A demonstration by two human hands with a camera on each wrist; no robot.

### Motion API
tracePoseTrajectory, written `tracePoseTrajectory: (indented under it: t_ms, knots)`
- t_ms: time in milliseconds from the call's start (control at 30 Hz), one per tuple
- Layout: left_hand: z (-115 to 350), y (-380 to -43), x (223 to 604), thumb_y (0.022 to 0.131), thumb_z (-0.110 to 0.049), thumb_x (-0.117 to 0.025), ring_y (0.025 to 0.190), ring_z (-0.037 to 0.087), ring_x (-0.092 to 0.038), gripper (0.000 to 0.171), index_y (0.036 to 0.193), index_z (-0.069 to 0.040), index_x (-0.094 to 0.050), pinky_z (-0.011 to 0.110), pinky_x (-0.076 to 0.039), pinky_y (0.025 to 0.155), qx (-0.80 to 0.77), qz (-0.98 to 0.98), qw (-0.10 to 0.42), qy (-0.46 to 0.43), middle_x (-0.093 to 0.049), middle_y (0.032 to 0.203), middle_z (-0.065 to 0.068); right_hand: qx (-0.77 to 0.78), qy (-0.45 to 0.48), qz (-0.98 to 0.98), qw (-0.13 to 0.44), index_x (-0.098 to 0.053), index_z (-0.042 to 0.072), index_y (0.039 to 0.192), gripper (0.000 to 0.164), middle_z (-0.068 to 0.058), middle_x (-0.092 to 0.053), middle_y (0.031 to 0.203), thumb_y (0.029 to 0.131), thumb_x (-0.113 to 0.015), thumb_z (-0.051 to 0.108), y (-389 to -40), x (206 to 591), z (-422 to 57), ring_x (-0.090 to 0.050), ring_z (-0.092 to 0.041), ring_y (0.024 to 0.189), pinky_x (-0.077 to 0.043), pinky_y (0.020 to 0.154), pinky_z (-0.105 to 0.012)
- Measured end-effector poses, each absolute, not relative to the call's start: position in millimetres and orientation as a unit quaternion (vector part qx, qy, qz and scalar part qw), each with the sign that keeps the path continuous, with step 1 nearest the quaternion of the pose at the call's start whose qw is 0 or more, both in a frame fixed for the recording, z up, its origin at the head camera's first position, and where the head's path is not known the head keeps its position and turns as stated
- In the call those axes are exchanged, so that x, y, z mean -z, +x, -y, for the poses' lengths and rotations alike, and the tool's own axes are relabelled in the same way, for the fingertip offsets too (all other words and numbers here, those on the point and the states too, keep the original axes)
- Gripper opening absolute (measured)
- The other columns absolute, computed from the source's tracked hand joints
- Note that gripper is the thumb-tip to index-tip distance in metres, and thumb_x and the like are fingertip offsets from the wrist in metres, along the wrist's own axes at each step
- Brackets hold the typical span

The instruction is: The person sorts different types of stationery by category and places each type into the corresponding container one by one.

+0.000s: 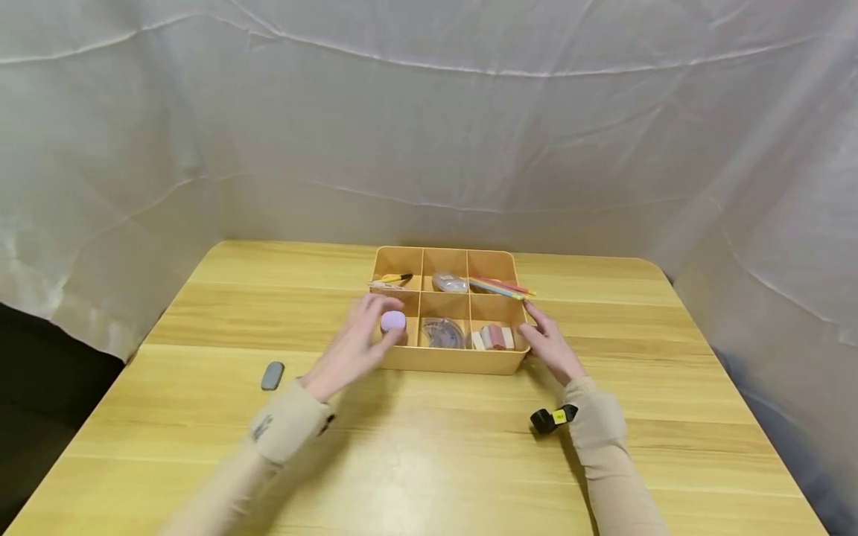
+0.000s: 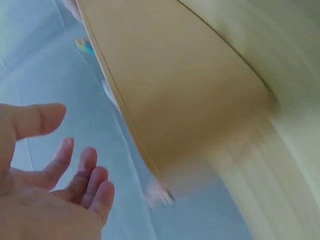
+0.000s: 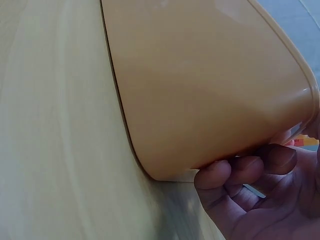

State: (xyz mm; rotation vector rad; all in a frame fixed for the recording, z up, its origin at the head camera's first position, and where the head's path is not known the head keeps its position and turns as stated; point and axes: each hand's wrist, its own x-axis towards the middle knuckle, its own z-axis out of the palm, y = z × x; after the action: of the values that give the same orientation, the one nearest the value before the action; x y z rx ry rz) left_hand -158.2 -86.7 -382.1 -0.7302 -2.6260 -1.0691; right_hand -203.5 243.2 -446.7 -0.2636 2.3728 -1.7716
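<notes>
A tan divided organizer box (image 1: pixel 450 361) stands on the table with six compartments. My left hand (image 1: pixel 355 344) is over its front left compartment, thumb and fingers apart around a small rounded purple item (image 1: pixel 393 321) in the head view. The left wrist view shows that hand (image 2: pixel 55 185) with loosely bent fingers and nothing between them, beside the box's wall (image 2: pixel 165 85). My right hand (image 1: pixel 551 346) grips the box's right side near the front corner. Its curled fingers (image 3: pixel 245 170) lie against the outer wall (image 3: pixel 210 85) in the right wrist view.
Inside the box are a clear protractor-like piece (image 1: pixel 443 333), pink and white blocks (image 1: pixel 496 337), a clear rounded item (image 1: pixel 450 283), colored sticks (image 1: pixel 499 288) and a yellow-black tool (image 1: pixel 395 278). A grey oval item (image 1: pixel 272 376) lies left on the table (image 1: pixel 456 454). White cloth (image 1: pixel 429 141) hangs behind.
</notes>
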Motion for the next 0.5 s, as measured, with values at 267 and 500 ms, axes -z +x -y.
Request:
tracePoseTrajectory:
  t_ms: [267,500]
  knots:
    - [180.5,-157.0,391.8,0.085,0.003,-0.066,0.112,0.039,-0.044,0.041,0.123,0.007,-0.052,0.061,-0.039,0.096,0.349,0.901,0.01,-0.258,-0.052,0.121,0.021,0.589,-0.087,-0.799,0.082,-0.007,-0.002,0.153,0.063,-0.04,-0.031,0.142,0.098,-0.038,0.003,-204.4,447.0,-244.4,-0.048,-0.045,0.114,-0.055,0.078,-0.033]
    - [234.7,-151.2,392.6,0.076,-0.004,-0.077,0.111,0.044,-0.043,0.053,0.122,0.005,-0.053,0.065,-0.041,0.09,0.284,0.915,-0.1,-0.267,-0.049,0.121,0.022,0.607,-0.081,-0.786,0.086,-0.007,0.0,0.153,0.064,-0.042,-0.037,0.137,0.098,-0.039,0.002,-205.3,448.5,-243.2,-0.052,-0.045,0.105,-0.055,0.063,-0.021]
